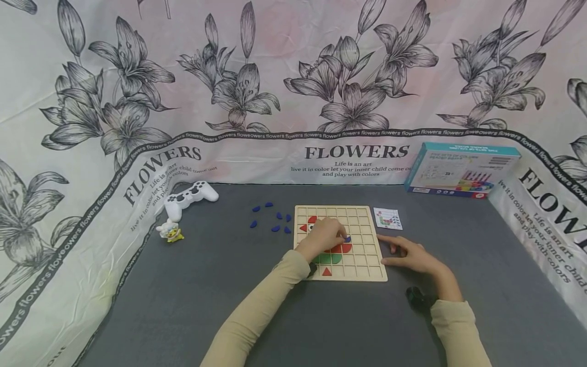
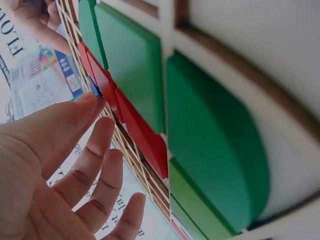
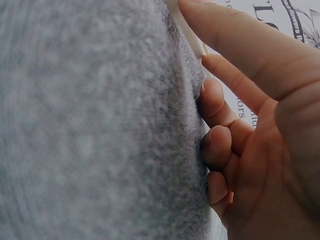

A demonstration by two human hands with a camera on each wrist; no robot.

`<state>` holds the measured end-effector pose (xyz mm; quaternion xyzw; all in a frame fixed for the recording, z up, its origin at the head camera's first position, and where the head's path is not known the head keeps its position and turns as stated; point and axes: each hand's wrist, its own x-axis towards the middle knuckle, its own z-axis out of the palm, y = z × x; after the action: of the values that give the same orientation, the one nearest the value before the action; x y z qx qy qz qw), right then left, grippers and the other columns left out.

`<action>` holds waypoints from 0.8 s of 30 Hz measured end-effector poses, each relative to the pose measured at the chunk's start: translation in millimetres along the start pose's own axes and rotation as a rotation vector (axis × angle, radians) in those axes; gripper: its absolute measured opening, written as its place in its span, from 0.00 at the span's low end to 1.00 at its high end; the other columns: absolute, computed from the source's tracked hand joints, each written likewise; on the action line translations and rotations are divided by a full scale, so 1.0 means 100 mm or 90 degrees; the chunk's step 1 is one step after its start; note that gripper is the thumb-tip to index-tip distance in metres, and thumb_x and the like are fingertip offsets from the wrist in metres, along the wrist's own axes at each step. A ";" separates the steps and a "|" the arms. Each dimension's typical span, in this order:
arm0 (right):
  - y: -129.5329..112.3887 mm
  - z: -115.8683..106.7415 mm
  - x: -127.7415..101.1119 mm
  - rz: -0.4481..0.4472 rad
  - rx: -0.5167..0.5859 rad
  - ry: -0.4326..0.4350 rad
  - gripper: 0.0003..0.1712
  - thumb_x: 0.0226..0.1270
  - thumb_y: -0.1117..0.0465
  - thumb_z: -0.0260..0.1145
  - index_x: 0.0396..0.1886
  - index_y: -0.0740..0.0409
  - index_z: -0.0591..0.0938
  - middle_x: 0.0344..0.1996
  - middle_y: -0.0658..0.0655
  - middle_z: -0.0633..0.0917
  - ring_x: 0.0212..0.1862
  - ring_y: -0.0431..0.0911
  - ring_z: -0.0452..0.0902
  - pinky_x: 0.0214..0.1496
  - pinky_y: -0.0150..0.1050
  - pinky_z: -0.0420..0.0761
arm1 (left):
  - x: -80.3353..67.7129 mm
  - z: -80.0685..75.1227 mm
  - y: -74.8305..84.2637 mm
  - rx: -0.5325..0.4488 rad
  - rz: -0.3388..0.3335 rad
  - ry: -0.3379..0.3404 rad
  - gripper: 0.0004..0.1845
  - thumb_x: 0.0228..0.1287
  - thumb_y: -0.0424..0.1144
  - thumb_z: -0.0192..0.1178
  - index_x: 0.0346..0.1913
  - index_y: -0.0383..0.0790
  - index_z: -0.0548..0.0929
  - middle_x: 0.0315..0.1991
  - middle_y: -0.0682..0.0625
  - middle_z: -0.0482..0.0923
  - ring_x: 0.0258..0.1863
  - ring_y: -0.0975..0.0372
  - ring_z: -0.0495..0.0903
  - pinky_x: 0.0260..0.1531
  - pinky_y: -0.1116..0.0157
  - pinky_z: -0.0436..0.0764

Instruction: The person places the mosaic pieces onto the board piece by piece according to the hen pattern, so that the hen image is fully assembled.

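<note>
A wooden grid board (image 1: 359,272) lies on the table with red and green pieces set in its cells. Over it, my left hand (image 1: 322,235) pinches a small blue piece (image 2: 94,86) between thumb and index finger, right beside the red pieces (image 2: 132,117). In the left wrist view, large green pieces (image 2: 215,145) stand close to the camera. My right hand (image 1: 412,256) rests at the board's right edge, thumb and index fingertip touching it. The other fingers (image 3: 217,145) of that hand curl loosely near the grey table surface.
Several loose blue pieces (image 1: 275,229) lie left of the board. A small pattern card (image 1: 388,218) is at its upper right, a box (image 1: 463,171) behind. A white game controller (image 1: 190,199) and a small figurine (image 1: 170,231) sit at the far left.
</note>
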<state>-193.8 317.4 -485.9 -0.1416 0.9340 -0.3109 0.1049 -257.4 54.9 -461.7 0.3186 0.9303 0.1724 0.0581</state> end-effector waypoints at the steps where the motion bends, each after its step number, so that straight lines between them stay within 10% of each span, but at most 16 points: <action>1: 0.00 0.00 0.00 -0.001 0.001 0.000 0.40 0.53 0.44 0.69 0.66 0.48 0.68 0.32 0.50 0.68 0.26 0.39 0.60 0.27 0.34 0.58 | -0.01 0.00 0.00 0.003 0.003 0.003 0.08 0.61 0.41 0.61 0.41 0.49 0.87 0.40 0.57 0.84 0.39 0.65 0.80 0.35 0.71 0.75; 24: 0.01 0.01 0.00 0.001 -0.001 0.002 0.40 0.54 0.43 0.69 0.66 0.48 0.68 0.32 0.49 0.68 0.26 0.39 0.60 0.28 0.35 0.57 | -0.49 -0.24 -0.53 -0.023 -0.105 0.134 0.08 0.59 0.41 0.63 0.41 0.48 0.87 0.34 0.53 0.81 0.34 0.60 0.75 0.36 0.60 0.73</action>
<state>-193.9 317.7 -487.4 -0.1405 0.9344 -0.3106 0.1035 -254.3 -21.3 -458.4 0.2200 0.9510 0.2162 -0.0199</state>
